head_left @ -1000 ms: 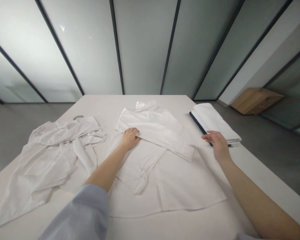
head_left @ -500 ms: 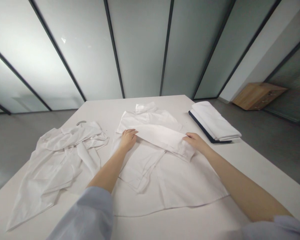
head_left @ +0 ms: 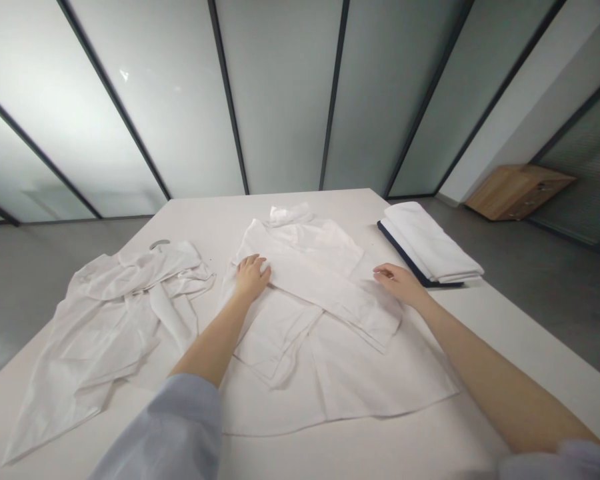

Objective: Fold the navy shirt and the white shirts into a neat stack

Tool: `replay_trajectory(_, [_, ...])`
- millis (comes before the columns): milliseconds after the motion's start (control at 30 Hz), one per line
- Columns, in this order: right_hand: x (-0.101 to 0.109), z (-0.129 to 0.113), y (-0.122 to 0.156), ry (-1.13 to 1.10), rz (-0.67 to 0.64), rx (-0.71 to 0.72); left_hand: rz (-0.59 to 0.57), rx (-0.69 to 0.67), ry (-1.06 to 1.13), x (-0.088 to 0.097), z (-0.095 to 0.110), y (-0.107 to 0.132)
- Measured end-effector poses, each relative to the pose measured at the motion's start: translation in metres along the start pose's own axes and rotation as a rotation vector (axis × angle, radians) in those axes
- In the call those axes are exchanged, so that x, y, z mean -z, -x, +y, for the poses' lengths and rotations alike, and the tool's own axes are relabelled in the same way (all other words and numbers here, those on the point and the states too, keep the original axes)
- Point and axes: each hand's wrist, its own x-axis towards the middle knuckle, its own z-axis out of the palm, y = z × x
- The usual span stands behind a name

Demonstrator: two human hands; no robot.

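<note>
A white shirt (head_left: pixel 345 360) lies spread on the white table (head_left: pixel 205 213), collar at the far end, with one sleeve (head_left: pixel 340 293) folded slanting across its chest. My left hand (head_left: pixel 251 275) lies flat on the shirt's left shoulder, fingers stretched out. Over at the shirt's right shoulder, my right hand (head_left: pixel 399 283) rests beside the folded sleeve with its fingers loosely open and nothing in them.
A crumpled white garment (head_left: pixel 110 320) with a hanger hook (head_left: pixel 159 245) lies to the left. A stack of folded white cloth on a dark board (head_left: pixel 427 248) sits at the far right. Glass wall panels stand behind, and a wooden cabinet (head_left: pixel 517 190) sits on the floor at the right.
My right hand came in from beside the folded stack, took the sleeve's end, then let it go. The sleeve now lies further down across the chest. My left hand stayed on the shoulder.
</note>
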Motion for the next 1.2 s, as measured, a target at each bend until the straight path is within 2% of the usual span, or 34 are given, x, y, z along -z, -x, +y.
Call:
replay_trajectory(67, [-0.009, -0.001, -0.008, 0.032, 0.028, 0.042, -0.031, 0.053, -0.081, -0.002, 0.000, 0.002])
replay_trajectory(167, [-0.025, 0.004, -0.013, 0.169, 0.047, 0.148, -0.138, 0.073, -0.185, -0.003, 0.002, 0.006])
replay_trajectory(267, [-0.035, 0.007, -0.010, 0.366, -0.004, 0.244, -0.209, 0.068, -0.290, 0.000, 0.006, 0.010])
replay_trajectory(433, [-0.027, -0.012, 0.001, 0.607, -0.122, 0.270, -0.306, 0.037, -0.395, 0.017, 0.011, 0.014])
replay_trajectory(533, [-0.018, -0.025, 0.004, 0.671, -0.131, 0.247, -0.379, 0.015, -0.385, 0.033, 0.005, 0.003])
replay_trajectory(600, [-0.017, -0.026, 0.004, 0.647, -0.090, 0.237, -0.333, 0.064, -0.347, 0.040, -0.003, -0.010])
replay_trajectory(733, [-0.025, -0.012, 0.001, 0.497, 0.011, 0.262, -0.097, 0.257, -0.229, 0.037, -0.027, -0.045])
replay_trajectory(867, [-0.031, 0.001, -0.002, 0.421, 0.022, 0.293, -0.129, 0.470, -0.063, 0.020, -0.042, -0.079])
replay_trajectory(1033, [-0.031, 0.005, -0.003, 0.391, 0.025, 0.296, -0.142, 0.445, -0.046, 0.005, -0.043, -0.105])
replay_trajectory(1200, [-0.031, 0.004, -0.002, 0.373, 0.021, 0.291, -0.137, 0.427, -0.088, 0.001, -0.045, -0.111])
